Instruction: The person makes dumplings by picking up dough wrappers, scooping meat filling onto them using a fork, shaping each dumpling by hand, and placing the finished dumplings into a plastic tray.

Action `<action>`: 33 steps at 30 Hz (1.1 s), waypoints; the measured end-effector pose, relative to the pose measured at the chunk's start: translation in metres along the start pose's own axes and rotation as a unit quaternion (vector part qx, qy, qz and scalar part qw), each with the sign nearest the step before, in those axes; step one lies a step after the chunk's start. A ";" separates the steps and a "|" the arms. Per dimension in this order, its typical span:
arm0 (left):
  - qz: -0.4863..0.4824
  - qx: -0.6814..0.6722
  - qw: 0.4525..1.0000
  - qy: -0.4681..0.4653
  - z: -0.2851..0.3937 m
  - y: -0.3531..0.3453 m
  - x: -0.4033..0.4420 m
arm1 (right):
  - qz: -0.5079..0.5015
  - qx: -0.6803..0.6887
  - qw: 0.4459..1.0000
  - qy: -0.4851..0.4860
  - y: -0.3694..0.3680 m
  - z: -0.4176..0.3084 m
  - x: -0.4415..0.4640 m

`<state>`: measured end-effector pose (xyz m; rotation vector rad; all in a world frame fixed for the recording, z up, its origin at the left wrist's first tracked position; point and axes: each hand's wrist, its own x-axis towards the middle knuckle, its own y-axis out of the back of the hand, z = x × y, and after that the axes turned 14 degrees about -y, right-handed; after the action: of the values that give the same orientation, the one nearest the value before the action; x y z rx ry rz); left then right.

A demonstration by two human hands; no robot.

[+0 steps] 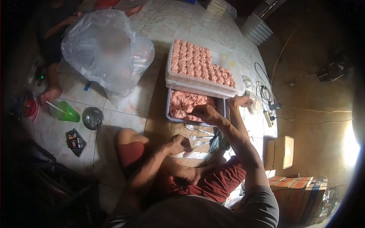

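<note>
"Head view, and the right hand [203, 113] is down at the pink mince [182, 100] in the blue-rimmed tub [167, 108], fingers bunched narrow!"

"Holding anything?"

"Can't tell! Shaped meat mounds [190, 59] sit in rows in the clear container [201, 89], at the tub's far side."

"And the left hand [177, 144]?"

"Half curled beside 3 forks [193, 138]; whatever it holds, I can't make out!"

Tiled floor [121, 123]: green cup [70, 112], round dish [92, 118], brown sheet [154, 131].
</note>
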<state>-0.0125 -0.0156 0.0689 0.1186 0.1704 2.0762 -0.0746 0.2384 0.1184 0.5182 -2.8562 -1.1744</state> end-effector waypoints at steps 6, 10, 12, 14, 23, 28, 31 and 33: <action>0.204 -0.436 0.876 -0.038 0.024 0.005 0.007 | 0.112 0.116 0.973 -0.166 0.021 -0.052 -0.047; 0.296 -0.493 0.813 -0.095 0.033 0.006 0.024 | 0.255 0.092 0.957 -0.104 0.000 -0.066 -0.083; 0.288 -0.594 0.742 -0.117 0.030 0.013 0.032 | 0.349 -0.029 0.936 -0.044 -0.021 -0.072 -0.097; 0.259 -0.637 0.710 -0.152 0.040 0.010 0.037 | 0.383 -0.110 0.916 -0.044 -0.053 -0.072 -0.107; 0.304 -0.637 0.689 -0.164 0.072 -0.011 0.032 | 0.373 -0.071 0.922 -0.072 -0.112 -0.085 -0.128; 0.367 -0.732 0.571 -0.062 0.040 0.005 0.007 | 0.225 -0.159 0.958 -0.080 -0.079 -0.082 -0.163; 0.370 -0.546 0.751 0.025 0.038 0.011 -0.003 | 0.194 -0.003 0.977 -0.092 -0.051 -0.095 -0.173; 0.295 -0.545 0.784 0.001 0.050 0.006 -0.008 | 0.173 0.009 0.983 -0.053 -0.036 -0.085 -0.165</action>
<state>-0.0065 -0.0220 0.1192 -0.6158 -1.2163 2.4516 0.1040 0.2070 0.1733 -0.0465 -2.8839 -1.1429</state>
